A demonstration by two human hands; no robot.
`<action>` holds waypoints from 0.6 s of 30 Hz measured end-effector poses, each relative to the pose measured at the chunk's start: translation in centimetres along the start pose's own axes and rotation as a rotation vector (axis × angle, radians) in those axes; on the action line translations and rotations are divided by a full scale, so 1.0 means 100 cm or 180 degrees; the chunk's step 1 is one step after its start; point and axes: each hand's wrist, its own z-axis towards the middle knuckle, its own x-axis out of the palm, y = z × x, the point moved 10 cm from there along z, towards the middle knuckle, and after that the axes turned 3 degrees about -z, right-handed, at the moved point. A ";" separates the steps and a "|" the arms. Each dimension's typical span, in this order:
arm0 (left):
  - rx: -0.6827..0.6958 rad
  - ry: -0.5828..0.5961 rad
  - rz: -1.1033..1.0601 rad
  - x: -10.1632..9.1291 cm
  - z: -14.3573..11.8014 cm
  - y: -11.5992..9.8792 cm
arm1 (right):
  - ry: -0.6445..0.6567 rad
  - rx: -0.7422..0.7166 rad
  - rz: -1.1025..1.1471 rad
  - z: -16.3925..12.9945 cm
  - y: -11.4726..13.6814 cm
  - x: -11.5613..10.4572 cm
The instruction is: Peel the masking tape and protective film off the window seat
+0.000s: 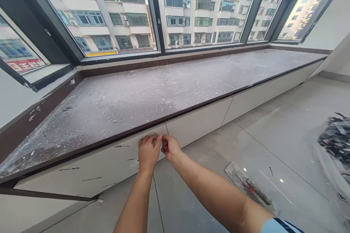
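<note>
Below the dusty dark sill (169, 91), both hands meet at the top right corner of a white cabinet front (95, 169). Left hand (148, 151) and right hand (170, 147) are nearly closed, fingertips pinching the protective film (159, 139) at that corner. Beside them lies a second white panel (198, 120).

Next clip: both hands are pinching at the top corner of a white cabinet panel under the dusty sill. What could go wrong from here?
1. The left hand and right hand pinch the printed protective film at the corner of the white cabinet front panel; the film might tear into strips.
2. Debris on the dark brown dusty stone window sill just above may fall onto the fingers or panel.
3. A dirty metal trowel lies on the grey tiled floor nearby, a possible trip hazard.
</note>
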 end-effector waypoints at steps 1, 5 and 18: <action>0.0075 0.0027 0.0098 0.000 0.000 -0.002 | -0.0023 -0.0013 0.0082 -0.002 -0.006 0.000; 0.0094 0.0082 0.0413 0.003 0.002 -0.001 | -0.0136 -0.0136 0.0221 -0.011 -0.029 -0.002; 0.0588 0.0521 0.0028 0.007 -0.009 0.007 | 0.0350 0.0463 0.0198 0.014 -0.025 -0.008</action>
